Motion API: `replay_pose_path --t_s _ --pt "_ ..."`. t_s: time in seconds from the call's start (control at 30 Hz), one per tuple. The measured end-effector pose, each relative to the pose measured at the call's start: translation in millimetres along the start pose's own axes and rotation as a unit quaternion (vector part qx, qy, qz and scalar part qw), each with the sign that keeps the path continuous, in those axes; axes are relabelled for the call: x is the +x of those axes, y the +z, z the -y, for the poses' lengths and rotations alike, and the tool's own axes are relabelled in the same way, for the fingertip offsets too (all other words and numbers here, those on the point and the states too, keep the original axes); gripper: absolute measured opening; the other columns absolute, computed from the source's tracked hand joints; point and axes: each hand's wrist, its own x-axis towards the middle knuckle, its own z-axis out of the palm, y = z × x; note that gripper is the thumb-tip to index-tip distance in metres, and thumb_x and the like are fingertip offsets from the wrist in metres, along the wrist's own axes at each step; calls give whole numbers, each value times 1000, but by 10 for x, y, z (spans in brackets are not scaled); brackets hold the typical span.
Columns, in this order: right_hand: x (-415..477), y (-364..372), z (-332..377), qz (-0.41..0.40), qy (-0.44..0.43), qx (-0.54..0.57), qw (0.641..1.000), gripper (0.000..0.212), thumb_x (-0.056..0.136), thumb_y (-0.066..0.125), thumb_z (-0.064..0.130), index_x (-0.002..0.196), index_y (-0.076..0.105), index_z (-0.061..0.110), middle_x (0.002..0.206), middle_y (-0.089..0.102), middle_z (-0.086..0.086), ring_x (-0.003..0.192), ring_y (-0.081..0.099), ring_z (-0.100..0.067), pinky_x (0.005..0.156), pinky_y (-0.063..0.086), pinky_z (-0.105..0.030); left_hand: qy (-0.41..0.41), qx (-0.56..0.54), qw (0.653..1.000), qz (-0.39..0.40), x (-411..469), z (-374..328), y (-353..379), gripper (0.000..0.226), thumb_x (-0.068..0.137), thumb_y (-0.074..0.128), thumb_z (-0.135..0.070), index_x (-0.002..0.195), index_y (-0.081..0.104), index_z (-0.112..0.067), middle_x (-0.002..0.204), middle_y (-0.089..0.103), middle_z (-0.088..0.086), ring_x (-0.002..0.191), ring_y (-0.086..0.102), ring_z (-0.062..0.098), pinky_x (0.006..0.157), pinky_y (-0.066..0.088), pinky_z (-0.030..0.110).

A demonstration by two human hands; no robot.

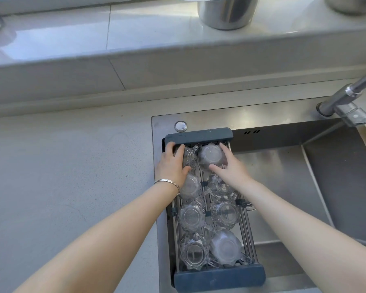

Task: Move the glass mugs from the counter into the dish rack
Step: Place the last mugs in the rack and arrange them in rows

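A dark grey dish rack (199, 135) spans the left side of the sink, filled with several upside-down glass mugs in two columns. My left hand (173, 164) grips the far-left mug (188, 157) at the rack's back end. My right hand (230, 166) wraps around the far-right mug (210, 155) beside it. Behind my wrists stand two more mugs (190, 187), partly hidden. Nearer me sit a faceted mug (191, 216), its neighbour (225, 212), and two at the front end (193, 253).
The grey counter (72, 176) lies left of the sink. The steel sink basin (294, 187) opens to the right, with a tap (344, 98) at the far right. A metal pot (226, 11) stands on the window ledge behind.
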Motion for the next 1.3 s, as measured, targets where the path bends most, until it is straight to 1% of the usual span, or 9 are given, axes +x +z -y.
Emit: replay_pose_path --t_s 0.23,0.33,0.43,0.5,0.57,0.73,0.9,1.17,1.3 --pt "-352 -160 -70 -11 -39 -68 997 65 84 62 24 139 28 18 146 32 -8 132 36 -21 107 29 -33 -2 111 994 -10 38 -71 -65 57 87 58 -37 136 35 -16 135 44 9 122 45 27 96 42 39" --pt "-454 -199 -91 9 -69 -113 991 67 78 68 25 136 34 22 143 34 -4 128 39 -20 103 34 -31 -15 94 995 -9 26 -117 -105 51 87 59 -32 131 39 -16 136 41 10 123 41 29 99 40 39" --pt "-454 -122 -64 41 -60 -202 977 78 72 73 34 137 30 31 139 34 -4 121 44 -23 93 47 -38 108 79 991 -27 -60 -98 -145 50 86 52 -11 134 40 -14 142 36 10 127 37 28 106 34 38" --pt "-416 -14 -45 53 -60 -280 957 78 73 72 33 137 29 34 144 31 -5 124 41 -28 96 46 -40 222 117 968 24 -151 -60 -178 55 84 46 -3 138 38 -15 146 37 5 132 35 24 110 31 36" --pt "-372 55 -16 51 -63 -328 941 71 75 69 29 136 32 33 143 33 -7 122 42 -32 94 45 -40 267 166 944 98 -248 -20 -179 60 84 47 -3 141 33 -18 149 34 1 136 32 20 113 30 36" --pt "-461 -123 157 27 -85 -335 938 60 69 70 29 124 46 31 122 49 -5 105 53 -30 82 45 -35 258 266 911 184 -305 42 -88 77 82 58 -3 145 20 -25 155 21 0 140 26 22 112 33 38" --pt "-830 -600 300 -67 -66 -244 965 55 67 70 45 116 49 32 103 46 -2 83 53 -21 69 39 -26 284 328 886 166 -244 -31 -120 73 78 67 -8 139 31 -28 137 40 6 120 46 24 97 42 37" --pt "-1063 -846 13 -109 46 -47 992 51 65 77 43 109 55 29 108 46 -1 92 48 -14 80 38 -29 64 166 978 110 -400 -108 -128 59 71 71 -34 121 45 -16 119 51 11 102 57 28 81 51 35" --pt "-1103 -740 -27 -122 93 39 987 49 65 77 44 103 54 21 100 51 5 81 64 -22 79 56 -43 -72 37 991 108 -431 -182 -29 60 71 73 -36 117 45 -12 122 43 12 95 59 29 74 51 34"
